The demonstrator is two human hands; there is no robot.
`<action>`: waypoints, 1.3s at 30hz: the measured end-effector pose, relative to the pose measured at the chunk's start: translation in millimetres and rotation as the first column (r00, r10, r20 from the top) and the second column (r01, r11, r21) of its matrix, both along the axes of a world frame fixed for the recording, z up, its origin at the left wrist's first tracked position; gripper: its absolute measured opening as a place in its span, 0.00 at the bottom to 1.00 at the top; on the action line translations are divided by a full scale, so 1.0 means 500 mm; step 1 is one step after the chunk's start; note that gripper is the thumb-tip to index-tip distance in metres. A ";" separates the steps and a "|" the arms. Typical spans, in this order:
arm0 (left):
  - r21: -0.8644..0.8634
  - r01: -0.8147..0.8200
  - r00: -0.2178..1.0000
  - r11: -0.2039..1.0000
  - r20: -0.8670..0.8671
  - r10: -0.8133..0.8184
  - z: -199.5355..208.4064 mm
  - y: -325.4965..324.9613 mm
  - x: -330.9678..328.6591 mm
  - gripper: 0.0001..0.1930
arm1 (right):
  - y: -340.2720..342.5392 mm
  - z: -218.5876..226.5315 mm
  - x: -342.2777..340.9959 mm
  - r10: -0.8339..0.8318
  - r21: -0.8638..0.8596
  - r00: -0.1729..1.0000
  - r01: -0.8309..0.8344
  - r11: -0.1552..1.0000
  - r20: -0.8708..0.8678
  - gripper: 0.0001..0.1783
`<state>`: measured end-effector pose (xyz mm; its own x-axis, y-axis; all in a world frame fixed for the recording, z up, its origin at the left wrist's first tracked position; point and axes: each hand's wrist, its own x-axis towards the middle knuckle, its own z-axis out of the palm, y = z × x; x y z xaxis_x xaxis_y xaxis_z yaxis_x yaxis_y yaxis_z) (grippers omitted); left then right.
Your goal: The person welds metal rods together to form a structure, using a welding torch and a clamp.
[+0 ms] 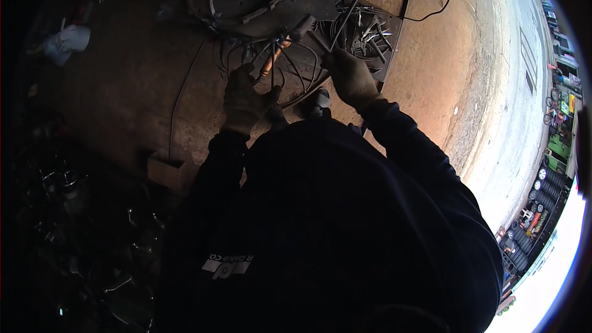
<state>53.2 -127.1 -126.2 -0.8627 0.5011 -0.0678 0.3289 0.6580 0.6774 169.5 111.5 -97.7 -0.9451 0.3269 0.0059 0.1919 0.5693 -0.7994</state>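
My right hand (350, 79), in a pale work glove, is closed round the handle of a hammer. The dark hammer head (303, 26) points up and left, by the edge of a cluttered metal workbench (320, 0). My left hand (242, 102), also gloved, has its fingers curled at the end of a thin dark metal rod (261, 54), its thumb sticking out to the right. Its grip is partly lost in shadow. Between my hands lies a bent-rod frame (302, 73), and an orange tool handle (271, 58) rests among the rods.
Scrap metal pieces (373, 34) fill a tray at the right of the bench. A cable (179, 102) runs across the brown floor to a small box (165, 169). Dark metal parts (68, 185) lie at lower left. A road (518, 86) and stacked tyres (546, 188) are at right.
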 end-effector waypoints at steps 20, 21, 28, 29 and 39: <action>0.156 0.239 0.752 0.958 -0.654 -0.082 0.058 -0.008 -0.008 0.45 | -0.017 0.003 0.141 -0.343 -0.396 0.932 0.361 0.845 0.118 0.23; 0.157 0.218 0.795 0.963 -0.601 -0.082 0.054 -0.008 -0.002 0.45 | -0.020 0.009 0.139 -0.321 -0.391 0.935 0.354 0.850 0.150 0.23; -0.030 0.130 0.943 0.991 -0.305 -0.133 0.007 0.010 -0.018 0.42 | -0.029 0.032 0.108 -0.230 -0.372 0.937 0.318 0.872 0.262 0.19; -0.055 0.110 0.953 0.992 -0.277 -0.121 -0.001 0.009 -0.015 0.41 | -0.030 0.031 0.102 -0.215 -0.377 0.943 0.301 0.876 0.254 0.19; -0.074 0.104 0.954 0.992 -0.274 -0.120 0.000 0.017 -0.004 0.39 | -0.042 0.091 0.035 0.055 0.089 0.997 -0.060 0.994 0.054 0.14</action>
<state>51.5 -118.8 -126.3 -0.7903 0.5977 0.1349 0.5723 0.6414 0.5109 187.1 90.7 -52.0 -0.9620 0.2726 -0.0162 0.1966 0.6503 -0.7338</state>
